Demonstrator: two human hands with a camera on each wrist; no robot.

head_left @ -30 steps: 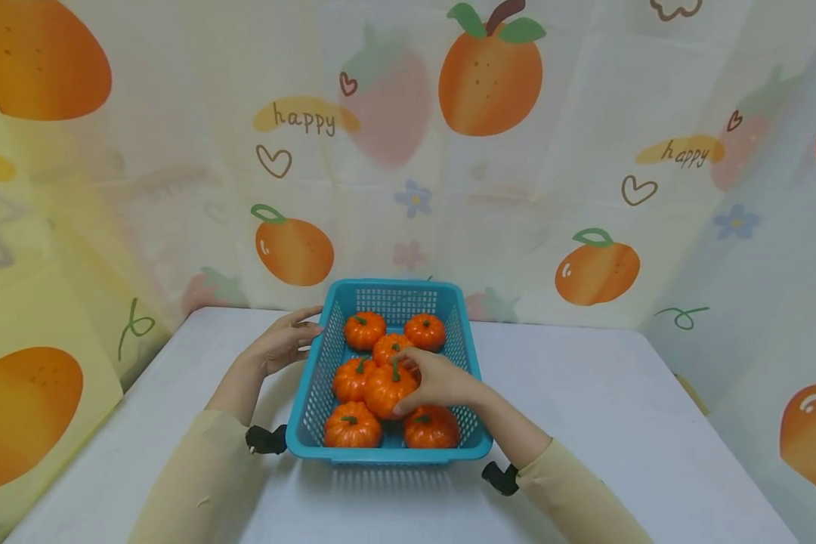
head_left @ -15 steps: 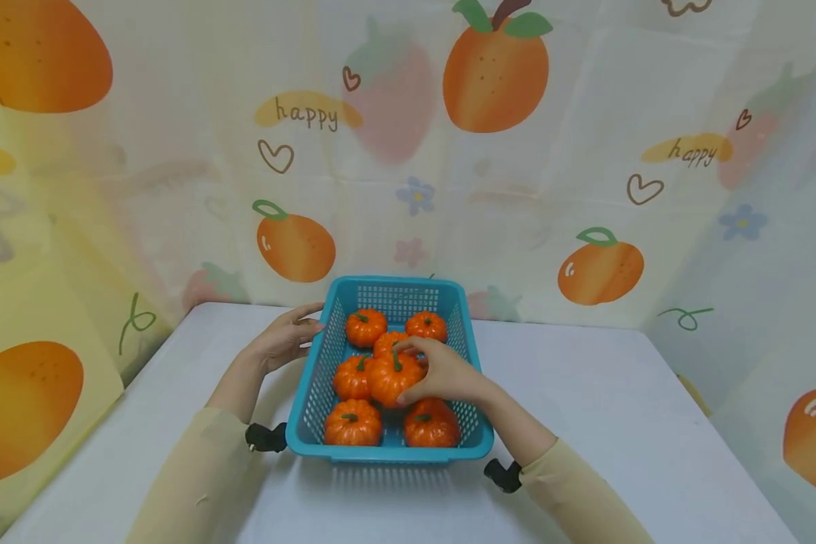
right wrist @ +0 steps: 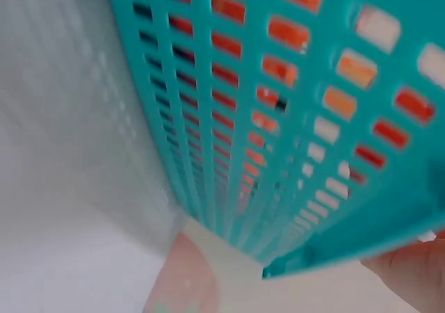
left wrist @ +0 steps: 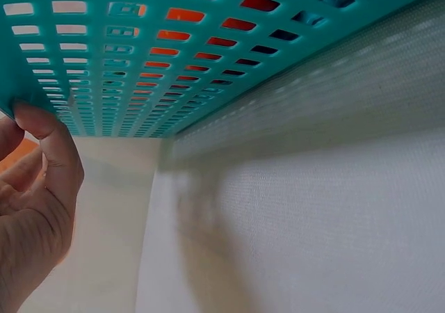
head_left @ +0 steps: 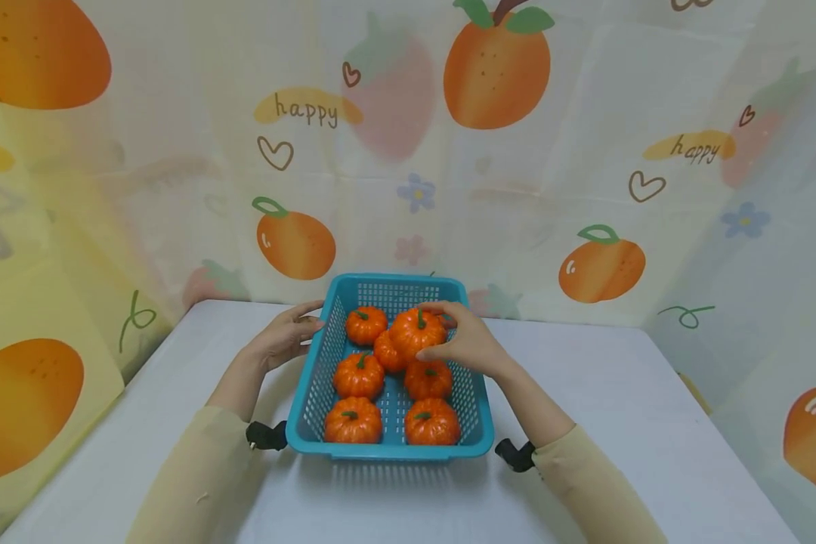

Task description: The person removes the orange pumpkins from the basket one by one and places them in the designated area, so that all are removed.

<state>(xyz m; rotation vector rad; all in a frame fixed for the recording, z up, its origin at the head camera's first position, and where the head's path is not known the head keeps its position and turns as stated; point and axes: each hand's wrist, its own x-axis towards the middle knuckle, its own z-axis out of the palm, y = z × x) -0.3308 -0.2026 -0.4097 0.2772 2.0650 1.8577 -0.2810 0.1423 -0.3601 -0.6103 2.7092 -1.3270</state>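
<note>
My right hand [head_left: 472, 344] holds an orange toy pumpkin [head_left: 415, 338] with a green stem between thumb and fingers, over the back right part of a blue-green plastic basket [head_left: 479, 404]. Several more pumpkins lie in the basket, among them a back left pumpkin [head_left: 366, 326], a middle right pumpkin [head_left: 428, 381] and a front right pumpkin [head_left: 432, 423]. The back right corner is covered by the held one. At the basket's left side, the fingertips of my left hand [head_left: 287, 338] touch the rim; the left wrist view shows a bent finger [left wrist: 59, 153] against it.
The basket stands on a white table [head_left: 585, 423], near the back cloth [head_left: 510, 196] printed with fruit and hearts. Black wrist cameras, one on the left [head_left: 267, 436] and one on the right [head_left: 515, 455], sit close to the basket's front corners.
My right hand has lifted the pumpkin from the basket's middle and carried it toward the back right, uncovering the middle right pumpkin. My left hand has stayed at the rim.
</note>
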